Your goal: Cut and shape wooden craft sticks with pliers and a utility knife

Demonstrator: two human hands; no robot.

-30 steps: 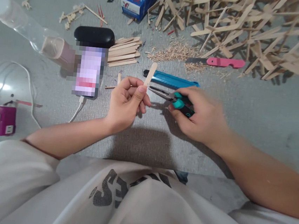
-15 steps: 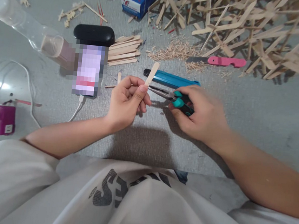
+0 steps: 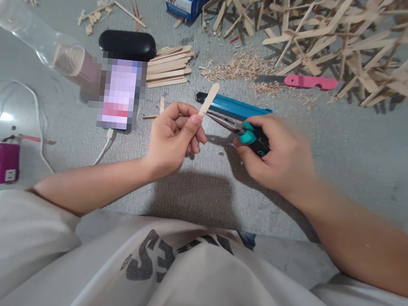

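Between the thumb and fingers of my left hand (image 3: pixel 176 138) a wooden craft stick (image 3: pixel 210 98) is pinched, its rounded end pointing up and slightly right. My right hand (image 3: pixel 279 153) is wrapped round the teal and black handles of needle-nose pliers (image 3: pixel 247 132). The pliers' tips reach the stick's edge just above my left thumb; whether the jaws press on the wood I cannot tell. Right behind the pliers lies a blue utility knife (image 3: pixel 235 107). My left fingers hide the lower end of the stick.
A stack of craft sticks (image 3: pixel 171 65) lies beyond my left hand, near a phone (image 3: pixel 119 92) and a black case (image 3: pixel 128 44). Wood shavings (image 3: pixel 237 67), a pink folding knife (image 3: pixel 310 82) and a heap of joined sticks (image 3: pixel 330 37) fill the back right. A clear bottle (image 3: pixel 37 41) is at left.
The pliers and my right hand have shifted slightly right, and the tips now sit a little higher along the stick. My left hand keeps its pinch on the stick, almost unmoved.
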